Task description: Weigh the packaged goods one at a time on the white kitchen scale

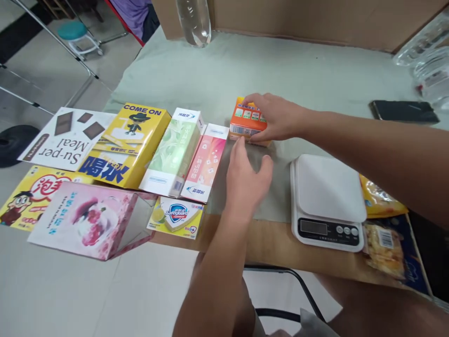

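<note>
My right hand (pixel 271 114) reaches in from the right and is closed around a small orange box (pixel 242 122) with a barcode on its near side; its fingers hide the box's right part. Just in front of it is my left hand (pixel 247 171), thumb and fingers apart, holding nothing. The left fingertips are close to the box's near edge; whether they touch it I cannot tell. To the left of my hands lie a pink-and-white carton (pixel 206 161), a green-and-white carton (pixel 175 150) and a yellow Safeguard soap box (pixel 176 216).
Further left are a yellow "COME ON" box (pixel 126 145), a white "Su-per Meal" box (pixel 70 135), a yellow cartoon box (pixel 31 196) and a pink floral box (pixel 84 217). A white kitchen scale (pixel 328 187), bagged snacks (pixel 384 250), a phone (pixel 403 112) and clear bottles (pixel 194 21) stand around.
</note>
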Motion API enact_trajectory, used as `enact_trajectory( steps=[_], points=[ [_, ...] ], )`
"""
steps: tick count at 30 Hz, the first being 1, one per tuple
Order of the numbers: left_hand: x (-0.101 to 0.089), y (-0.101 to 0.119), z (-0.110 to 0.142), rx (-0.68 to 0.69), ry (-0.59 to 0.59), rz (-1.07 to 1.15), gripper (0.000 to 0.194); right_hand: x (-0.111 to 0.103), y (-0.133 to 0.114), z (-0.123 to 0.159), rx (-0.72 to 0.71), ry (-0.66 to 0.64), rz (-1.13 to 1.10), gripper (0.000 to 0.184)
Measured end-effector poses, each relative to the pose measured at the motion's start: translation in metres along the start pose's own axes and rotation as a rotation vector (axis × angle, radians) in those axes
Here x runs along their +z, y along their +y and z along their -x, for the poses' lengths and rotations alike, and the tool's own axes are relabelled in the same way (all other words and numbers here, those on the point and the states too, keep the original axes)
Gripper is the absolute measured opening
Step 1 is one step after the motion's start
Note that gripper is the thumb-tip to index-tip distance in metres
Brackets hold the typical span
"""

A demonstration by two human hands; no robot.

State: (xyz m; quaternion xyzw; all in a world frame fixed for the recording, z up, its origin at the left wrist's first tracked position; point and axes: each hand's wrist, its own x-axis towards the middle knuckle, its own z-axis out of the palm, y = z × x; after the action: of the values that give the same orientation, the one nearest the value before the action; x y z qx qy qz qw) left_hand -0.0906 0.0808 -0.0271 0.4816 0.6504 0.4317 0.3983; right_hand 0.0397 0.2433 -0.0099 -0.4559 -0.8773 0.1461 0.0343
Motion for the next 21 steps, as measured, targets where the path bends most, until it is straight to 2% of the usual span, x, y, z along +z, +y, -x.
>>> enact_trajectory(
  steps=[5, 10, 13, 16, 18, 21],
  points=[
    [-0.003, 0.0, -0.003, 0.009, 0.004, -0.027, 0.062, 0.0, -0.008, 0.009, 0.029, -0.001, -0.014, 0.092],
    [0.003, -0.006, -0.001, 0.146, 0.078, 0.002, 0.06, -0.016, -0.013, 0.039, -0.046, 0.114, -0.026, 0.084],
    [0.006, -0.003, 0.004, 0.282, 0.056, 0.023, 0.058, -0.039, -0.017, 0.077, -0.07, 0.157, -0.055, 0.079],
    [0.014, 0.005, 0.014, 0.397, -0.07, 0.019, 0.057, -0.059, -0.022, 0.126, -0.089, 0.174, -0.067, 0.076],
    [0.025, 0.011, 0.024, 0.441, -0.164, 0.023, 0.061, -0.066, -0.023, 0.161, -0.055, 0.174, -0.058, 0.072],
    [0.044, 0.014, 0.037, 0.485, -0.271, 0.064, 0.073, -0.063, -0.02, 0.204, -0.019, 0.138, -0.058, 0.066]
  ],
)
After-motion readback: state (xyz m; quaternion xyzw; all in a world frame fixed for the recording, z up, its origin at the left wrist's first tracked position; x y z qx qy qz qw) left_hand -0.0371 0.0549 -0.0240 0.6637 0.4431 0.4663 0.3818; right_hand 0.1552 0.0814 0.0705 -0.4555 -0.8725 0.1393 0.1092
